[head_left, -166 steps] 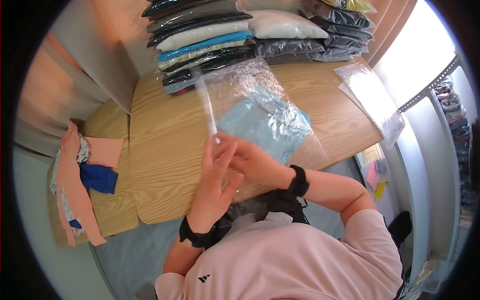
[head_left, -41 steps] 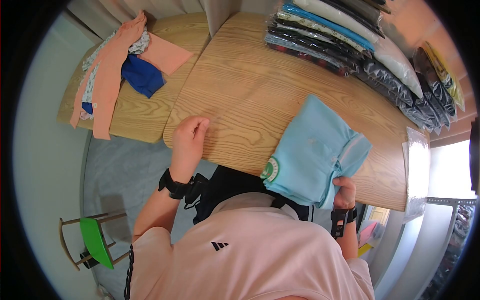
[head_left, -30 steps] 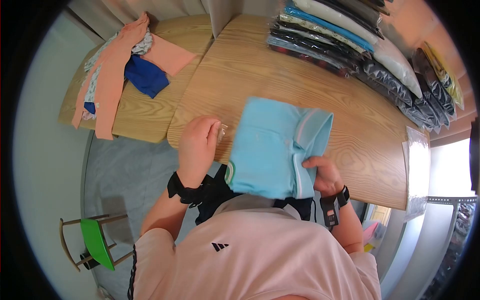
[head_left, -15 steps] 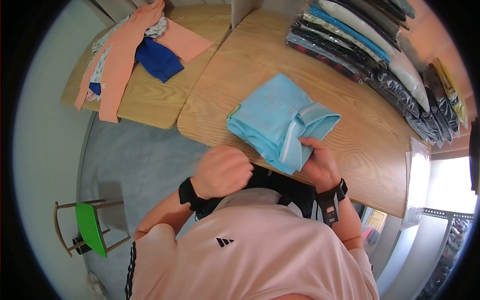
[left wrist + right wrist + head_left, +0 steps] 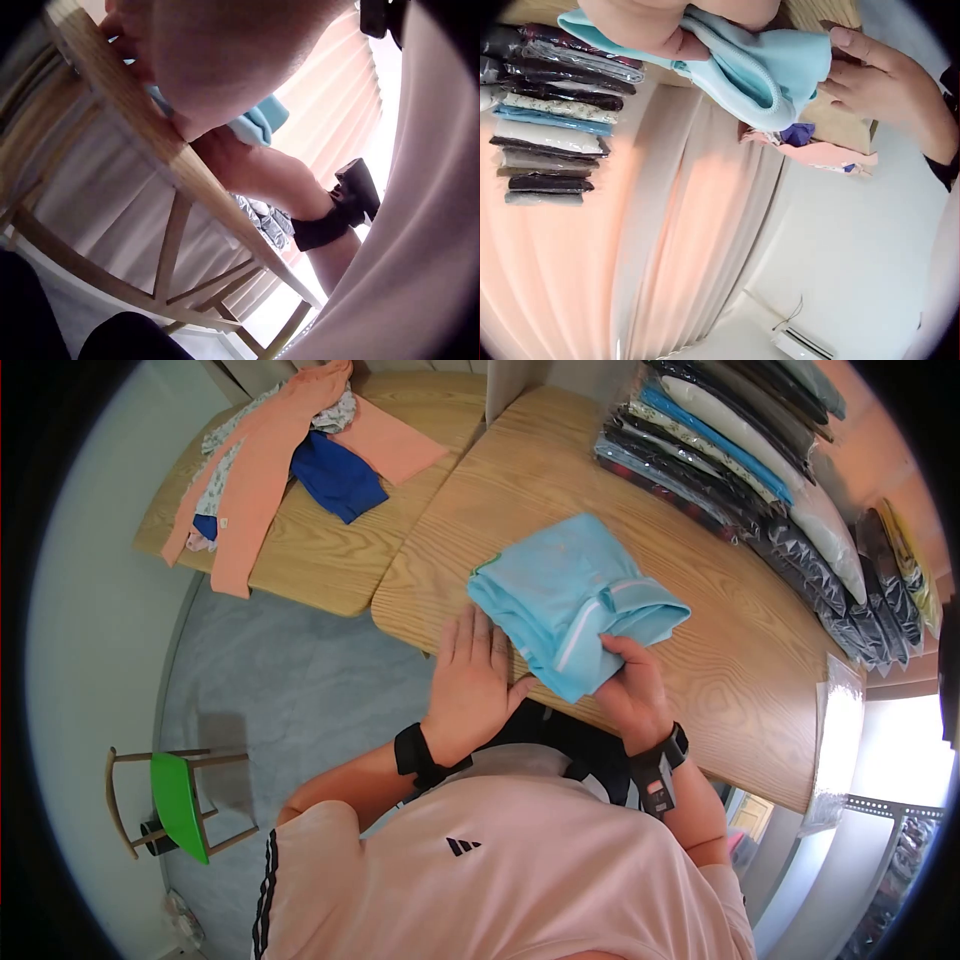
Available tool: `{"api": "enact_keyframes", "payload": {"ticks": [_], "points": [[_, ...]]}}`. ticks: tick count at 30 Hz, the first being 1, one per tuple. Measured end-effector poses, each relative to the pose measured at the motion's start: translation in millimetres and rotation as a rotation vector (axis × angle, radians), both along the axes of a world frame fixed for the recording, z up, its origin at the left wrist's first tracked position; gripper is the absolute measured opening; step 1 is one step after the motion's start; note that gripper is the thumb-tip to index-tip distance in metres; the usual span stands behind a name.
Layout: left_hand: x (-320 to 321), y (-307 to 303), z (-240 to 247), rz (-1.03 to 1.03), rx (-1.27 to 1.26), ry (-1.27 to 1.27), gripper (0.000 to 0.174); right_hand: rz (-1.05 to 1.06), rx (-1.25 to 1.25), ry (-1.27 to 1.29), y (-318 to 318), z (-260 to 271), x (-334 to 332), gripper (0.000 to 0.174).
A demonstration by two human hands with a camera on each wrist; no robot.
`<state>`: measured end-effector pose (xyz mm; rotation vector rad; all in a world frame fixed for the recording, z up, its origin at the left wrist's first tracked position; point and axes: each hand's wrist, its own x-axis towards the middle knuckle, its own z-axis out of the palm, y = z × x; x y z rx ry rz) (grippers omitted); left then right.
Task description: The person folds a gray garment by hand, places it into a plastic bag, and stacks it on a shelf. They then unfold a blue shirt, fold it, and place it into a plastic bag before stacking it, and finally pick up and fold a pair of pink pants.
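A folded light-blue polo shirt [image 5: 560, 570] lies at the front of the wooden table [image 5: 740, 700] in the head view, its white-striped collar towards the right. My right hand [image 5: 637, 695] pinches the shirt by the collar and placket, thumb on top. Flat at the table's front edge, my left hand [image 5: 470, 690] has straight fingers, their tips right at the shirt's left side. In the right wrist view the collar [image 5: 757, 97] hangs in a loop below the right thumb. The left wrist view shows the left palm [image 5: 217, 60] over the table edge; its fingers are partly hidden.
Stacks of bagged clothes [image 5: 700, 465] stand at the back right. Peach trousers [image 5: 255, 490] and a blue garment [image 5: 338, 475] lie on the left side table. Clear plastic bags [image 5: 838, 740] hang over the right edge. A green chair [image 5: 180, 805] stands on the floor.
The shirt, seen under clear plastic at first, is now uncovered; the right hand has brought it left onto the table. My left hand, earlier curled at a small clear piece, is now spread flat.
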<state>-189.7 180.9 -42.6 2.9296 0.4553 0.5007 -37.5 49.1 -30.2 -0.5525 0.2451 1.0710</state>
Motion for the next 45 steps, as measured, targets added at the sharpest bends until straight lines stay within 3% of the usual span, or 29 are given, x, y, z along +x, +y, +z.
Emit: {"api": "enact_keyframes", "payload": {"ticks": [8,18,19,21,22,24,27,28,29,30,31,33,34,36,40,43,45], "points": [[-2,6,1,-0.062,-0.082,-0.014,0.071,0.219,-0.037,-0.218,58,2,2,0.034],[-12,10,-2,-0.045,-0.030,-0.010,0.070,0.115,0.139,-0.186,188,-33,40,0.035],[-14,11,-3,-0.062,-0.019,-0.006,0.070,0.119,0.144,-0.191,204,-63,55,0.035],[-20,14,-4,-0.075,-0.005,-0.003,0.070,0.132,0.044,-0.831,232,-130,90,0.035],[-24,16,-5,-0.077,-0.015,-0.002,0.067,0.134,0.048,-0.833,226,-108,85,0.035],[-31,19,-7,-0.082,-0.041,0.003,0.064,0.173,-0.529,-1.936,204,-59,72,0.036],[-42,24,-9,-0.068,-0.070,0.020,0.061,0.235,-0.678,-1.802,199,-26,63,0.036],[-44,25,-10,-0.069,-0.073,0.021,0.061,0.238,-0.681,-1.800,212,-50,75,0.036],[-46,26,-11,-0.070,-0.060,0.021,0.059,0.153,-0.479,-1.674,234,-95,96,0.037],[-47,27,-12,-0.070,-0.045,0.021,0.058,0.070,-0.283,-1.539,242,-99,98,0.038],[-47,27,-12,-0.070,-0.045,0.021,0.058,0.070,-0.283,-1.539,243,-104,101,0.038],[-48,27,-13,-0.072,-0.048,-0.004,0.058,0.282,-0.144,-1.181,244,-101,97,0.038],[-49,27,-14,-0.069,-0.049,-0.003,0.058,0.286,-0.143,-1.179,239,-76,87,0.038],[-49,27,-15,-0.073,-0.064,-0.018,0.057,0.375,0.032,-0.263,225,-19,66,0.037],[-54,33,-19,-0.090,-0.059,-0.031,0.057,0.369,0.006,-0.213,219,-28,82,0.035],[-67,42,-23,-0.102,-0.081,-0.068,0.056,0.482,0.143,-0.356,192,-35,84,0.032],[-78,53,-25,-0.275,-0.123,-0.205,0.038,0.535,0.256,-0.440,163,-52,80,0.032]]}}
